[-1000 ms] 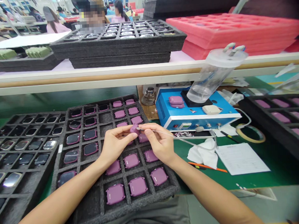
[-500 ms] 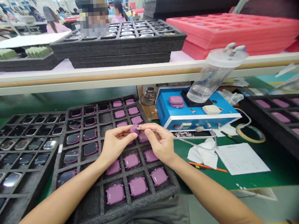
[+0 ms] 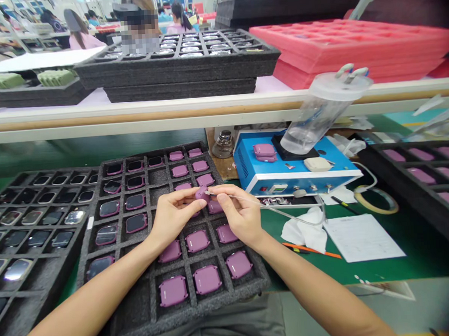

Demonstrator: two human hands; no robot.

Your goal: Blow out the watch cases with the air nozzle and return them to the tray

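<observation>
My left hand is closed on a purple watch case, held up on its edge between thumb and fingers. In my right hand is a slim dispensing needle, its tip at the case's edge; a clear tube trails from it toward the blue machine. Both hands are above a black foam tray. Purple watch cases fill many of the tray's right-hand pockets, while its left columns hold dark-screened watch faces with purple rims. My fingers hide part of the held case.
A blue dispenser box bears a tilted clear cylinder and purple cases. Another foam tray with watch faces lies left, and one with purple parts right. A paper sheet, tissue and tape roll lie right. A shelf crosses ahead.
</observation>
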